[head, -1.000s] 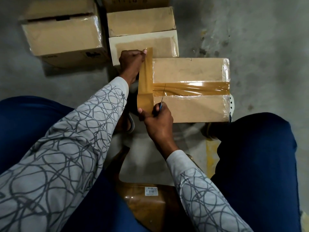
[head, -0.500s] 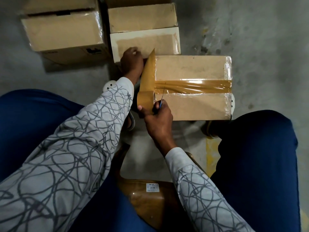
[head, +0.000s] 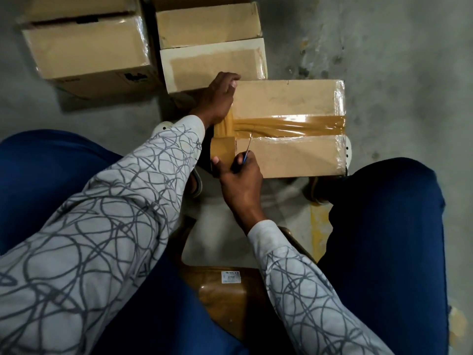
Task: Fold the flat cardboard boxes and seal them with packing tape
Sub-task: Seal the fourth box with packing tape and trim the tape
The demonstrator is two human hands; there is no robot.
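Head view: the box (head: 289, 103) is seen on the floor (head: 384, 60), with a brown tape strip (head: 294, 125) laid across its top. At the box's left edge, the left hand (head: 217, 98) is pressed onto the strip, nothing clasped. Just below that edge, the tape roll (head: 222, 147) is clamped in the right hand (head: 238, 178), and a thin blue blade (head: 247, 149) is pinched alongside, its tip at the strip. Wrinkles are already visible there. If tension is lost at the cut, the end could be left bunched or lifting. A slip of the blade could nick the left hand, judged close.

Left hand (head: 218, 98) pressing down, fingers extended; right hand (head: 240, 180) grips tape roll (head: 222, 147).
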